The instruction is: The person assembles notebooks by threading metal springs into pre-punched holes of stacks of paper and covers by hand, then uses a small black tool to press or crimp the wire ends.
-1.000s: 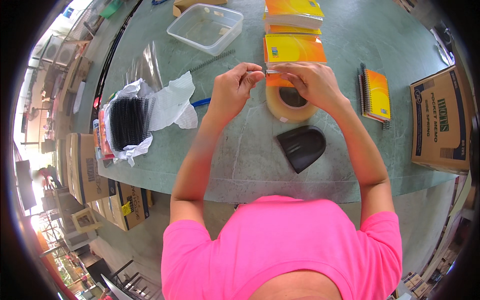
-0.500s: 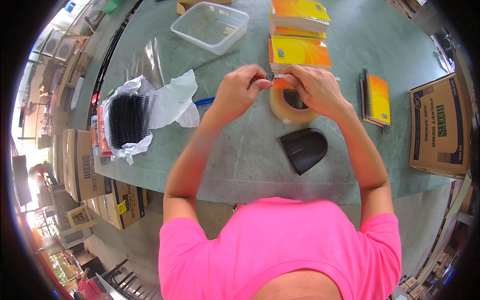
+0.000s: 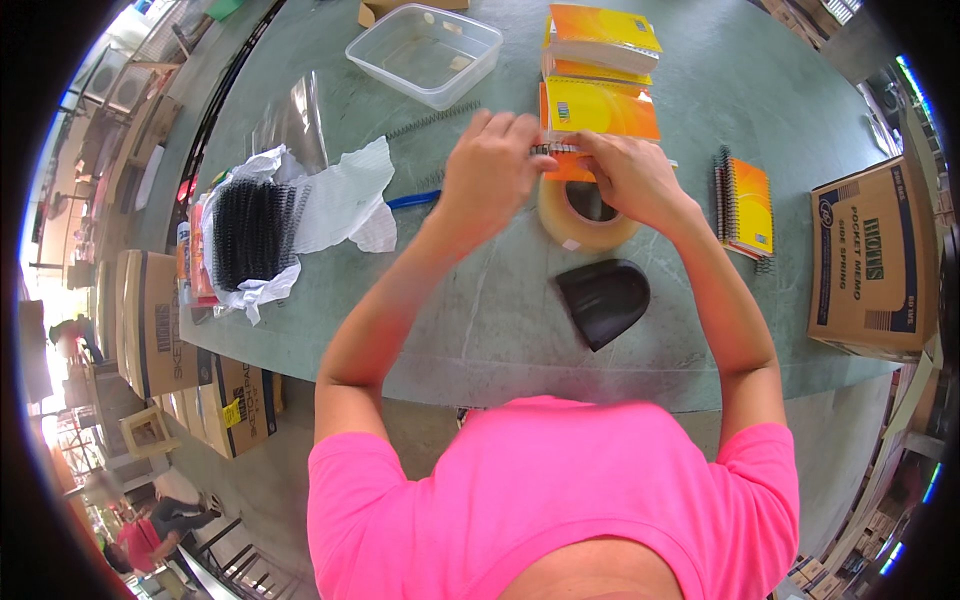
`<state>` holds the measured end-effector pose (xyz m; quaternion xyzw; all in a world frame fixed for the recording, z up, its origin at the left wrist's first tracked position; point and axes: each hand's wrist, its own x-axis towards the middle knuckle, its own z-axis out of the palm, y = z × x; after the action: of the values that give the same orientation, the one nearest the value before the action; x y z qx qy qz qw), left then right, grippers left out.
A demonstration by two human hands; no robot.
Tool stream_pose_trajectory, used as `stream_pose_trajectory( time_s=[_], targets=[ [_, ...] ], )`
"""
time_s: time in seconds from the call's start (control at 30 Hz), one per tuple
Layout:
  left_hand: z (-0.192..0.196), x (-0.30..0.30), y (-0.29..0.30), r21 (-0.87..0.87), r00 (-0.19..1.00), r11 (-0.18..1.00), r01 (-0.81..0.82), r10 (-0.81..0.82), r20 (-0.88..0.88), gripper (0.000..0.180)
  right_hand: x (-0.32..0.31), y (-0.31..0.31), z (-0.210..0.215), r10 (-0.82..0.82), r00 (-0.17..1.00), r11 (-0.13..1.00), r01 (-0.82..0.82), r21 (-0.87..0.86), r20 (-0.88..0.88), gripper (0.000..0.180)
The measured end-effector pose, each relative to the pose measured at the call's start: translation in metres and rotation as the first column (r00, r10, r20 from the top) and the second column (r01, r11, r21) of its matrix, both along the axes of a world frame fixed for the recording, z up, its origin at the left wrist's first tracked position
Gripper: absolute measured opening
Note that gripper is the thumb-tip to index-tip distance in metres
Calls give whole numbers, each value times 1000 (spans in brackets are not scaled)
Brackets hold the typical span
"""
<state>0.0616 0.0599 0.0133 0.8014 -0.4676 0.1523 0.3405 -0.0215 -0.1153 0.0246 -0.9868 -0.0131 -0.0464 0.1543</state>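
A small orange notebook point(image 3: 569, 167) lies over a big roll of clear tape point(image 3: 592, 222) near the table's middle. Along its far edge runs a dark spiral coil point(image 3: 553, 148). My left hand point(image 3: 490, 178), slightly blurred, is closed with curled fingers at the coil's left end. My right hand point(image 3: 637, 178) pinches the notebook's spine edge with thumb and fingers, hiding much of it. Just beyond stand stacks of yellow-orange notebooks point(image 3: 605, 108). On the right lie several notebooks with black coils fitted point(image 3: 750, 205).
A black curved block point(image 3: 603, 303) sits nearer me. Bundled black coils point(image 3: 252, 235) lie on white paper point(image 3: 352, 200) at left, beside a blue tool point(image 3: 413, 200). Farther off are a loose coil point(image 3: 435, 119) and a clear plastic tub point(image 3: 428, 55). A carton point(image 3: 868, 260) stands at right.
My left hand has shifted slightly and turned at the coil's end, and more of the coil shows along the notebook's edge. My right hand keeps its pinch in nearly the same place.
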Motion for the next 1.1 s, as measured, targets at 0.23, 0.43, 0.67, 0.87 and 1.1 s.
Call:
stream_pose_trajectory(
  time_s=[0.23, 0.43, 0.67, 0.87, 1.1],
  targets=[
    [-63, -122, -23, 276, 968, 930, 244, -249, -16, 43, -10, -28, 14, -7, 1000, 978, 4, 207, 17, 26],
    [-39, -98, -7, 175, 868, 919, 352, -251, -429, 39, -31, -56, -35, -200, 979, 481, 64, 874, 39, 19],
    [20, -40, 10, 91, 996, 996, -11, 2, 93, 32, -20, -48, -46, -195, 980, 369, 45, 928, 31, 19],
    [13, -30, 7, 0, 997, 999, -48, 48, 62, 31, -27, -40, -51, -242, 968, 369, 26, 929, 69, 14],
    [40, -24, -1, -203, 983, 978, -54, 88, 163, 29, -35, -42, -52, -233, 967, 366, -7, 931, 99, 14]
  ],
)
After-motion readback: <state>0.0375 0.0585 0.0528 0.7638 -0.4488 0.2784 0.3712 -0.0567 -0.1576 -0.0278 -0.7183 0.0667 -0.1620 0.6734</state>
